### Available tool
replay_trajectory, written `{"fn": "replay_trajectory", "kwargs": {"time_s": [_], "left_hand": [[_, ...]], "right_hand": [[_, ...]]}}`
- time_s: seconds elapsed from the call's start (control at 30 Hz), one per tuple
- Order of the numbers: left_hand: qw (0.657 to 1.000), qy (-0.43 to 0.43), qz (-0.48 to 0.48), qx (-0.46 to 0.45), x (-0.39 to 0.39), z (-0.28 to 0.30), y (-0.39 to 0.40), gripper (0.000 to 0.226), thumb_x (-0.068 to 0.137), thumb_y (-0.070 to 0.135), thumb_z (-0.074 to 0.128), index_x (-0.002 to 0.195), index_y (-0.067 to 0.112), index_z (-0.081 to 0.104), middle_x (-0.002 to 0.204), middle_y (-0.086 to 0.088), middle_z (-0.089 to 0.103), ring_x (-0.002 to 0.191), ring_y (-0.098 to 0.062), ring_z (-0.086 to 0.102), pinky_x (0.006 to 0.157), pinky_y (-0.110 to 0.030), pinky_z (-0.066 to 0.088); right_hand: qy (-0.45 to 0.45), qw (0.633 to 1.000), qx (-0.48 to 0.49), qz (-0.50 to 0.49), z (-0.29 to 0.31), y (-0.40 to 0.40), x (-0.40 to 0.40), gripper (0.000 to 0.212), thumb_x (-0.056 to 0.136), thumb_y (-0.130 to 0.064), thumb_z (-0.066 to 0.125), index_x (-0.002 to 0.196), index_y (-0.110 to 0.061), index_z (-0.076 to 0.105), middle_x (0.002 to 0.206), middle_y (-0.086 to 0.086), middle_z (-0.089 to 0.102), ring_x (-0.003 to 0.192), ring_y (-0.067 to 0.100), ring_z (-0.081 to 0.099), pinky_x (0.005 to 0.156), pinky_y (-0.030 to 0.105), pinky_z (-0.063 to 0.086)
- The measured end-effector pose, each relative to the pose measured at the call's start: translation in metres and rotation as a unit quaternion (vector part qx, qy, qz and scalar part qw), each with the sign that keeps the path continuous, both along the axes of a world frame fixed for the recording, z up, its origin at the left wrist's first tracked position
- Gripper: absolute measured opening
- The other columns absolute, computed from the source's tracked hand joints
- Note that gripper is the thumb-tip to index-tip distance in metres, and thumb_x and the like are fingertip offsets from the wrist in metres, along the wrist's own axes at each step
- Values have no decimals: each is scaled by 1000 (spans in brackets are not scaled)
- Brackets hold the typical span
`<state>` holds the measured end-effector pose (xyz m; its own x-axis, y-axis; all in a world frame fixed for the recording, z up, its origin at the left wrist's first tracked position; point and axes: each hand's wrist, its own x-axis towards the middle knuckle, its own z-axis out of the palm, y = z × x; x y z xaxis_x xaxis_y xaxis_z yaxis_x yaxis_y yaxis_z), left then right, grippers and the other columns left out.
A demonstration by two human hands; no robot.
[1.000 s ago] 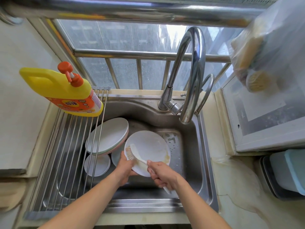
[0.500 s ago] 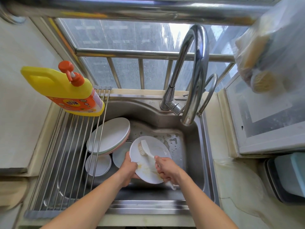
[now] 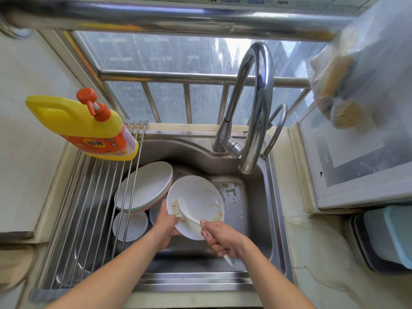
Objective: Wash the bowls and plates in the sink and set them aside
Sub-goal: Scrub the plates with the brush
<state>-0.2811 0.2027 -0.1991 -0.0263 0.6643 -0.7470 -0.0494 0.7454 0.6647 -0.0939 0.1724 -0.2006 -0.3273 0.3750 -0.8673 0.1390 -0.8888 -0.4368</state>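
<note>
Plate [image 3: 196, 197] (rim gripped) | left hand [image 3: 166, 226] | brush [image 3: 189, 214] | right hand [image 3: 223, 238]

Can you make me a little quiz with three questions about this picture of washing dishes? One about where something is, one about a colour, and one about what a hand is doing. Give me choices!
1. Where does the soap bottle stand?
A. On the roll-up rack at the left of the sink
B. Under the tap
C. In the sink

2. What colour is the bottle's pump top?
A. Green
B. Orange
C. Blue

3. What is the right hand doing?
A. Turning the tap
B. Resting flat on the counter
C. Holding the white brush against the plate

Answers:
1. A, the yellow bottle sits at the far end of the rack's metal rods.
2. B, the pump is orange above the yellow body.
3. C, its fingers curl round the brush handle, the bristles lie on the plate that the left hand holds by its rim.
</note>
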Motion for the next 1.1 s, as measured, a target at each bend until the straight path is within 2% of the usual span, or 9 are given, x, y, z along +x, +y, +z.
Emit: {"fn": "replay_trajectory", "kwargs": {"time_s": [0.07,0.23,0.4,0.5,0.57,0.73,0.83,0.97,1.1], "left_hand": [[1000,-15,3,9,2,7,4,60,95,-8,44,132,38,38,122,7,57,107,-18,58,76,-52,61],[999,-33,17,-12,-1,19,14,90,83,-24,27,142,45,31,135,-3,46,123,-33,48,78,-57,59],[998,-54,13,1,-2,36,20,68,94,-12,38,141,34,26,129,-6,48,109,-30,56,70,-48,60],[999,-37,-9,-6,-4,39,18,81,84,-22,28,143,35,25,136,-8,42,119,-35,48,69,-47,60],[999,-23,-25,-6,-6,38,14,87,83,-23,28,145,37,24,136,-7,40,123,-35,45,68,-47,61],[999,-32,-8,4,-6,42,9,79,85,-22,31,138,36,26,121,-4,48,101,-24,56,66,-44,61],[999,-26,-24,3,-11,44,9,86,81,-23,31,141,39,26,130,-7,45,110,-29,53,66,-45,61],[999,-9,-42,14,-19,41,8,94,80,-23,36,141,47,25,133,-7,43,119,-35,50,75,-54,61],[997,-7,-74,27,-22,43,6,97,77,-23,38,140,50,29,133,-5,46,119,-31,50,79,-54,60]], "right_hand": [[-23,999,22,-1,6,-3,6,45,104,-54,45,72,-22,49,58,-3,33,44,10,19,40,21,14],[-157,981,95,-64,19,-16,9,41,107,-45,42,77,-18,48,55,-5,38,40,8,28,40,22,22],[-63,987,140,-56,32,-25,-17,44,106,-44,46,68,-22,45,54,-1,32,43,12,23,40,21,17],[-195,962,181,-65,23,-22,-15,48,105,-44,46,63,-20,49,56,-1,43,45,12,38,46,25,31],[-284,938,197,-23,18,-18,-14,47,101,-47,45,63,-21,55,59,-4,52,57,17,50,55,30,39],[-195,948,249,44,36,-24,-25,48,101,-48,49,62,-20,47,55,-7,47,52,12,42,48,25,34],[-311,899,287,113,39,-22,-18,47,104,-46,45,63,-22,48,61,-8,51,63,14,48,56,29,35],[-175,950,242,91,46,-28,-17,39,100,-50,49,73,-23,49,64,-1,46,51,12,40,45,23,31],[-232,934,257,93,43,-24,-9,43,99,-52,47,68,-23,45,60,-4,45,54,14,39,54,28,33]]}}
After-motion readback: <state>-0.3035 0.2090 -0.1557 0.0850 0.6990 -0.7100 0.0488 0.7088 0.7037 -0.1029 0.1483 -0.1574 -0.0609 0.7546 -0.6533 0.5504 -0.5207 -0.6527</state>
